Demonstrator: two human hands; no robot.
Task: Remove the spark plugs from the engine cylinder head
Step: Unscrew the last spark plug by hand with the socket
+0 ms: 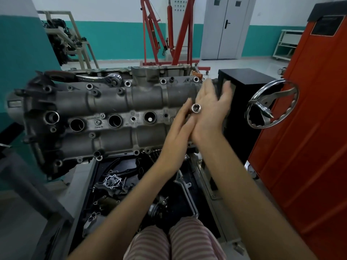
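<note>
Pressed the socket (196, 108) between left hand (178, 126) and right hand (211, 111), fingers straight, over the cylinder head (112, 98); left of this grip saw three wells (115, 121), one with something pale inside, so probably unfinished.

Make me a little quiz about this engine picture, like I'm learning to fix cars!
1. True or false: the ratchet wrench lies on the far top edge of the cylinder head.
2. What shiny thing sits between the left hand and the right hand?
   A. a socket
   B. a hammer
   C. a screwdriver
3. Fill in: the steel handwheel stands to the ____ of the hands.

Key:
1. True.
2. A, the socket, held between flat, straight fingers.
3. Right.
</note>
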